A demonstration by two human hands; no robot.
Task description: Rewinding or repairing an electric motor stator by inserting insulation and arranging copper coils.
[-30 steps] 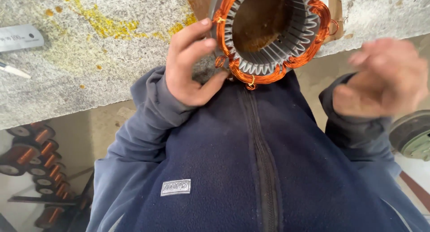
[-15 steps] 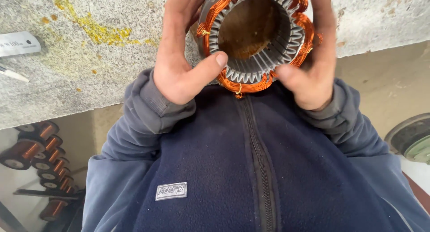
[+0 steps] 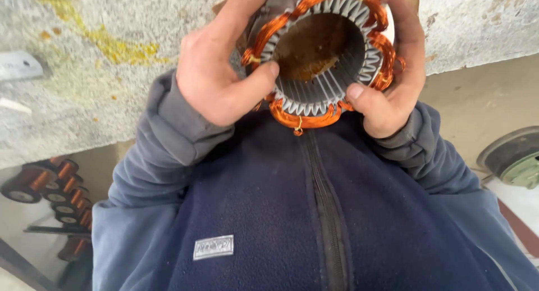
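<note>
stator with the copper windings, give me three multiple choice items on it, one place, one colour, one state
1. Where are the spools of copper wire?
A. lower left, below the stone bench
B. on the stone bench
C. inside the stator

2. What colour are the windings round the stator?
A. green
B. orange copper
C. white

3. How is the stator held?
A. lying alone on the bench
B. by one hand only
C. by both hands, a thumb on its rim from each side

Answers: 1 A, the spools sit in rows under the edge of the stone bench. 2 B, the coils looped round the grey slotted core are orange copper. 3 C, the left hand and right hand grip opposite sides, in front of the blue fleece jacket.
</note>
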